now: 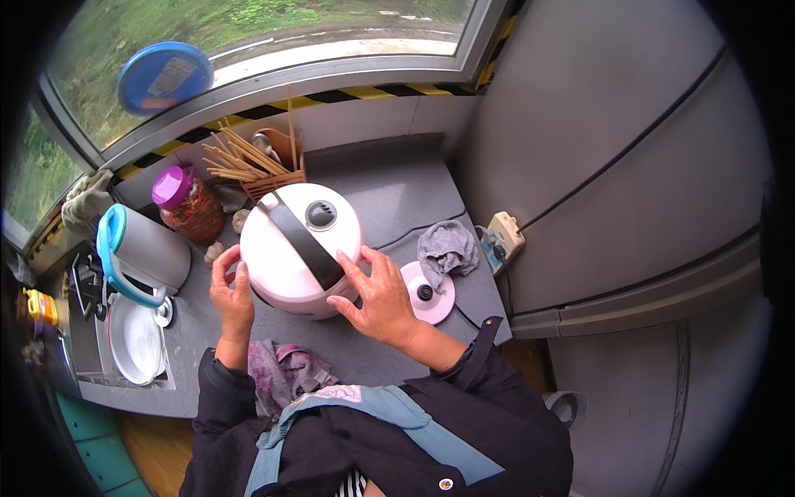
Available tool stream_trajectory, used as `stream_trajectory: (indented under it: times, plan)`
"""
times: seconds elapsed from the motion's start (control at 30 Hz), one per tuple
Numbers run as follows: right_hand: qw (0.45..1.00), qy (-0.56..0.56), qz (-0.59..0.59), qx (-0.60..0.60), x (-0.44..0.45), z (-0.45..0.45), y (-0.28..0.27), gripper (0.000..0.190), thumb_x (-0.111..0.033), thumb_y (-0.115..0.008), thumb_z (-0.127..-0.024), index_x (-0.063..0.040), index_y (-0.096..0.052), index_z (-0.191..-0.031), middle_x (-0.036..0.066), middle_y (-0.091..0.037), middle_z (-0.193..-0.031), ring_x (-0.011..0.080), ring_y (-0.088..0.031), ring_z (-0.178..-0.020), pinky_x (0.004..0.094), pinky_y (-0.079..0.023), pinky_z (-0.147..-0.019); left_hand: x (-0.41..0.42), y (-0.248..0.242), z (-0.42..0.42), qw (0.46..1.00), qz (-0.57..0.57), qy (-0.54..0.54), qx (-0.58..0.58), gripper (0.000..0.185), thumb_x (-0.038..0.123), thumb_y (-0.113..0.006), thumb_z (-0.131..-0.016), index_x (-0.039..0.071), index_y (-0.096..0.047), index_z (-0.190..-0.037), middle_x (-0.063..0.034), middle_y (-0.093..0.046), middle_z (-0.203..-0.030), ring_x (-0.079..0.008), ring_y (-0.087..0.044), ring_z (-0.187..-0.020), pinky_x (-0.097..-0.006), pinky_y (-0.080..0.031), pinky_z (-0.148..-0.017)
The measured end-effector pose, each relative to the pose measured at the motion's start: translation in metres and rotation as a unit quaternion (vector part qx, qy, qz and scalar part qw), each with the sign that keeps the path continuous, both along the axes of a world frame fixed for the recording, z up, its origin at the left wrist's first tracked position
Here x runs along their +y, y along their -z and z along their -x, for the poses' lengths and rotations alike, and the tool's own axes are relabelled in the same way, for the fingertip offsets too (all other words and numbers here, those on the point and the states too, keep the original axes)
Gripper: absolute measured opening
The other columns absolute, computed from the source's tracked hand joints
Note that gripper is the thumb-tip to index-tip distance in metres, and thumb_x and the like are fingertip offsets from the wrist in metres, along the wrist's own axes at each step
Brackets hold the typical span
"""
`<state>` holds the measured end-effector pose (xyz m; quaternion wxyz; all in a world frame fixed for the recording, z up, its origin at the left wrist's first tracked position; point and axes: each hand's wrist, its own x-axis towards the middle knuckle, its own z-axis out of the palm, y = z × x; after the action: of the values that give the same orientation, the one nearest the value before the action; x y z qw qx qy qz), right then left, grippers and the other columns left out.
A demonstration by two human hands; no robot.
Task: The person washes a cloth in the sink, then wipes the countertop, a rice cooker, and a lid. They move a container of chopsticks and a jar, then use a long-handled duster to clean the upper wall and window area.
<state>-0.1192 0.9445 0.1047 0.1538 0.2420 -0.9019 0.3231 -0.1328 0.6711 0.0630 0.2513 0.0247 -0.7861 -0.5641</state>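
Note:
A pale pink rice cooker (279, 273) with a black handle strip and a dark steam vent on its lid sits on the grey counter (404, 180). My left hand (233, 304) is against its left side, thumb raised and fingertips partly hidden behind the rim. On the opposite side, my right hand (382, 301) holds the cooker's edge, its index fingertip by the end of the black strip. A pink round kettle base (440, 305) lies right of my right hand, partly under a crumpled grey cloth (446, 248). Nearer my body lies a pink-and-grey towel (282, 373).
Left of the cooker stand a kettle (155, 242) with a blue handle and a purple-lidded jar (195, 208). Behind is a chopstick basket (279, 177). A white basin (138, 338) sits in the sink. At right, a power strip (504, 239) with cords adjoins a grey refrigerator (608, 186).

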Motion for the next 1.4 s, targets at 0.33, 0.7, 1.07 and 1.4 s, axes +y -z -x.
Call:
stream_trajectory:
  times: [0.33,0.7,1.07,1.4]
  plan:
    - [0.946,0.275,-0.112,-0.131,0.141,0.063,0.079,0.062,-0.039,-0.071,-0.079,-0.008,-0.055,-0.13,0.024,-0.048,-0.132,0.0415,-0.047,-0.122,0.0528,-0.04,-0.1,0.035,-0.046,-0.02,0.971,0.207,-0.047,0.11,0.044,0.011,-0.066,-0.083,0.005,-0.056,-0.126,-0.0137,-0.057,-0.131,-0.0295,-0.052,-0.122,-0.0392,-0.04,-0.101]
    - [0.962,0.151,-0.146,-0.175,0.124,0.037,0.144,0.049,-0.034,-0.072,-0.079,-0.014,-0.061,-0.122,0.021,-0.056,-0.115,0.0398,-0.051,-0.11,0.0501,-0.049,-0.088,0.104,-0.073,-0.026,0.905,0.406,0.1,0.08,0.055,0.021,-0.079,-0.071,0.01,-0.06,-0.122,-0.0127,-0.052,-0.136,-0.0333,-0.043,-0.131,-0.0462,-0.033,-0.106]
    - [0.913,-0.088,0.129,-0.378,0.085,0.007,0.125,0.037,-0.013,-0.069,-0.083,-0.002,-0.061,-0.117,0.013,-0.064,-0.105,0.0243,-0.062,-0.099,0.0387,-0.051,-0.084,0.106,-0.082,-0.015,0.914,0.386,0.055,0.112,0.035,0.014,-0.075,-0.071,0.007,-0.066,-0.104,-0.0119,-0.062,-0.12,-0.0324,-0.054,-0.118,-0.0429,-0.038,-0.101]
    - [0.875,0.091,0.444,-0.171,0.18,0.199,0.064,0.03,-0.004,-0.063,-0.087,0.004,-0.061,-0.115,0.007,-0.067,-0.098,0.0112,-0.06,-0.088,0.0266,-0.05,-0.081,0.06,-0.091,0.054,0.912,0.387,0.117,0.065,0.033,0.022,-0.073,-0.073,0.006,-0.064,-0.1,-0.0126,-0.061,-0.114,-0.0336,-0.052,-0.118,-0.0437,-0.038,-0.102]
